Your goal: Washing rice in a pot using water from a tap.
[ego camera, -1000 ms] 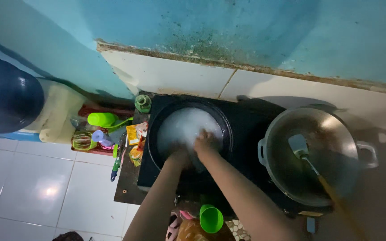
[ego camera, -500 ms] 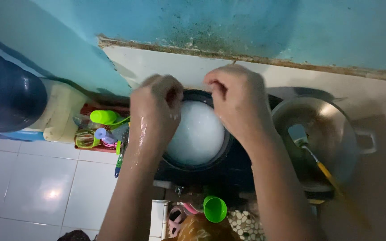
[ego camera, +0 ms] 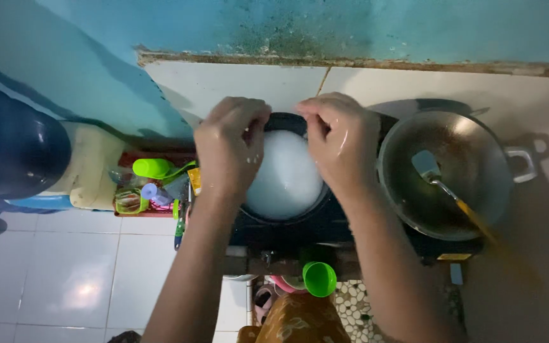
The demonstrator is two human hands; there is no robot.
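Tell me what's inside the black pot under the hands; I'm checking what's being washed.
The black pot holds cloudy white water nearly to the rim. Whatever lies beneath cannot be seen. The left hand and right hand, wet and curled, cover both edges.

- pot (ego camera: 285,181) on stove (ego camera: 325,228), under both hands
- wok (ego camera: 446,171) right of pot, spatula (ego camera: 436,181) in it
- cup (ego camera: 319,279) below stove front
- tray (ego camera: 141,190) left of stove

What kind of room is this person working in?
Most likely a small home kitchen. A metal wok with a spatula sits on a dark stove, beside a pot of cloudy white water, with tiled floor below.
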